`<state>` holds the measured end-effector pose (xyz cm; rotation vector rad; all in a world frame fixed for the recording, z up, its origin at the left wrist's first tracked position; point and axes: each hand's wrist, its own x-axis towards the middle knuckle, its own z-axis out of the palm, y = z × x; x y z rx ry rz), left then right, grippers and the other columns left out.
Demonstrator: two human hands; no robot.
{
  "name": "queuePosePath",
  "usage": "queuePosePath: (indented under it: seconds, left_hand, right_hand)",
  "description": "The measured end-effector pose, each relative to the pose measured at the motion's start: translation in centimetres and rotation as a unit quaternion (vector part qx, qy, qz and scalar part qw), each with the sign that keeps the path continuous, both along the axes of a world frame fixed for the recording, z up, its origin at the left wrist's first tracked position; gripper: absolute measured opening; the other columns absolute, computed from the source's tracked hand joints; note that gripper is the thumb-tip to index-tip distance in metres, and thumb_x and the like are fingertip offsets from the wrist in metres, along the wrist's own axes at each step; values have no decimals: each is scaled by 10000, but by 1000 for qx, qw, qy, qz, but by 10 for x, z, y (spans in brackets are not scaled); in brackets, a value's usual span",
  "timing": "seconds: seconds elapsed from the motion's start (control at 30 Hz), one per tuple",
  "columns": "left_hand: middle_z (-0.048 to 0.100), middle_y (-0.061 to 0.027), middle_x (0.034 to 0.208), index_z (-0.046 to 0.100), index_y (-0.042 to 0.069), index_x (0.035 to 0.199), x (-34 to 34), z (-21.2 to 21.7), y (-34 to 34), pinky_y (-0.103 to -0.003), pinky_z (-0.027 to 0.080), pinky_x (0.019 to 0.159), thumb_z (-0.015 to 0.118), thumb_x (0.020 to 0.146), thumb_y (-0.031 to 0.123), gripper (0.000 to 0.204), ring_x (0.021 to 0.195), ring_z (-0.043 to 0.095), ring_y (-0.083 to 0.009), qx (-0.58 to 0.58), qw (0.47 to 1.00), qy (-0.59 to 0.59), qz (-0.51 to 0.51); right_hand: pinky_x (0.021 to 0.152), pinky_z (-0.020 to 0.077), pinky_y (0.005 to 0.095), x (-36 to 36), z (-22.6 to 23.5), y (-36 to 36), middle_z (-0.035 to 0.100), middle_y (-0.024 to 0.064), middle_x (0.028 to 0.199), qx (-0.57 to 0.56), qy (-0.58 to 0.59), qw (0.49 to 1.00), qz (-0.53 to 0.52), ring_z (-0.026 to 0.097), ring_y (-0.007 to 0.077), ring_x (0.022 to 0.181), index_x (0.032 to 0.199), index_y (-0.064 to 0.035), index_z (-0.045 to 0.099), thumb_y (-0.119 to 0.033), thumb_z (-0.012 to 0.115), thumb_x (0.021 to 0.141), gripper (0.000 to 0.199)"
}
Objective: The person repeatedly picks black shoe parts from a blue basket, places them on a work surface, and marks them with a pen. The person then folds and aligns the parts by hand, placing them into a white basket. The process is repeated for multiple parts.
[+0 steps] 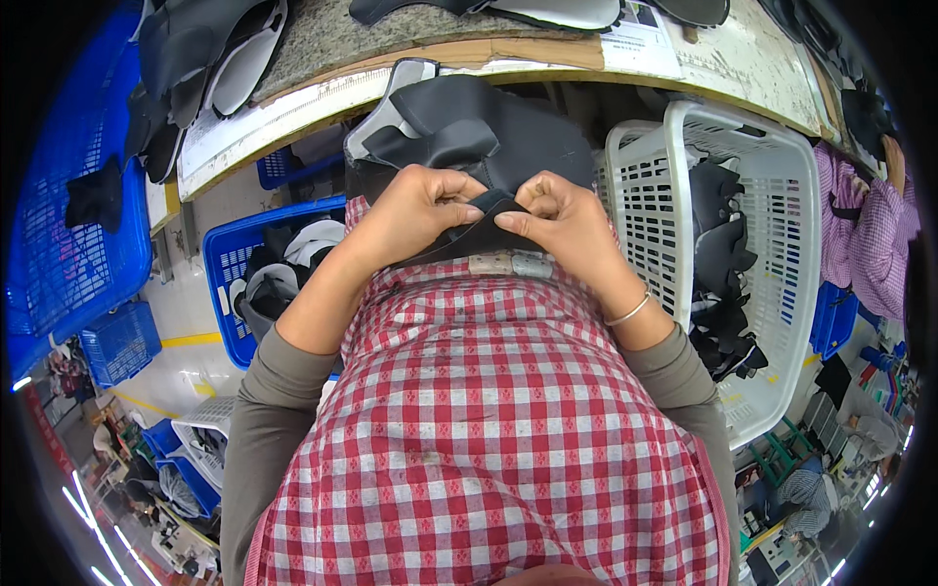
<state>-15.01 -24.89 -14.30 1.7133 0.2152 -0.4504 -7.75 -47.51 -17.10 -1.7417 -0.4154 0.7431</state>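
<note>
A black fabric piece (479, 146) is pinched at its near edge by the left hand (415, 210) and right hand (562, 220), seemingly to fold it; a white basket (782, 176) sits at three o'clock.

Red-checked apron (489, 420), black fabric piece (469, 132), blue crate (223, 264).

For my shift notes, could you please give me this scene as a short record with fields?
left hand: pinching the near edge of the black fabric piece
right hand: pinching the same edge, close beside the left
bracelet: on the right wrist
white basket: to the person's right, holding dark pieces
blue crate: to the left, holding black and white pieces
workbench: ahead, more dark pieces on it
</note>
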Motion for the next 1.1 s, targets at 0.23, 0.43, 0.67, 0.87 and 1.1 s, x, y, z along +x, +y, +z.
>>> queuePosePath:
  seconds: [0.23,0.43,0.67,0.87,1.1]
  left_hand:
    - [726,-10,878,757,-43,1102,-3,7,-6,-219,506,702,711,898,-44,209,784,597,-37,26,999,-9,16]
    - [714,-4,879,752,-47,1107,-3,11,-8,-237,509,714,696,918,-28,198,795,586,-41,48,999,-11,13]
    - [727,-25,885,752,-39,1122,-9,0,-6,-250,517,727,690,946,13,193,804,592,-51,38,999,-14,29]
    - [723,-10,912,741,-41,1123,-8,5,-8,-217,497,679,684,951,27,194,780,581,-27,62,997,-37,22]
    - [578,77,765,746,-24,994,-6,1,-11,-187,346,574,737,897,32,113,680,436,18,42,998,-43,34]
  right_hand:
    - [559,384,225,2,-5,5,610,-23,639,29,74,997,-12,454,14,614,849,-43,633,-161,862,857,258]
    - [554,384,213,-5,-2,5,647,-19,644,-33,-33,999,-14,478,3,600,854,-43,643,-132,841,877,218]
    - [567,507,293,-1,2,8,746,89,734,-70,-76,995,-10,695,163,611,837,-60,674,-316,877,819,327]
    - [572,464,245,-5,0,7,717,53,689,-63,-86,994,-10,583,44,604,859,-32,676,-180,856,861,234]
    - [628,525,259,23,0,-5,770,98,904,46,190,981,-11,715,130,785,942,-21,682,-240,848,861,286]
